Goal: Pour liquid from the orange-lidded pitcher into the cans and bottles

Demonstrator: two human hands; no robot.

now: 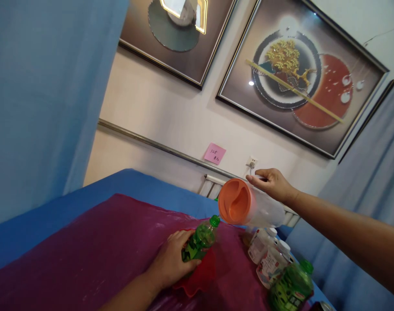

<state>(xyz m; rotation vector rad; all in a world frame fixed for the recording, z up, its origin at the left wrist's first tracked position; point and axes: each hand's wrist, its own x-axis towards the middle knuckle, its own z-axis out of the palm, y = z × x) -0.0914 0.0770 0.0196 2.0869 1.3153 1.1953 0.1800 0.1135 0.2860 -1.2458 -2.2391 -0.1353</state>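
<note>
My left hand [171, 261] is wrapped round a green plastic bottle [201, 237] with a green top, leaning slightly right. Under the bottle lies a red piece with a wavy edge [205, 274]. Higher up on the right, my right hand [274, 183] grips the handle of a clear plastic pitcher [268, 209]. This pitcher is tipped on its side, its orange lid [234, 201] facing left and towards me, above and to the right of the bottle's top. No liquid can be made out in the pitcher.
A purple-red sheet [96, 242] covers much of the blue surface [132, 185]. Two white-capped bottles [269, 263] and another green bottle [290, 287] stand at the right, with a dark can top [321, 306] at the bottom edge. Blue curtains [48, 95] hang on both sides.
</note>
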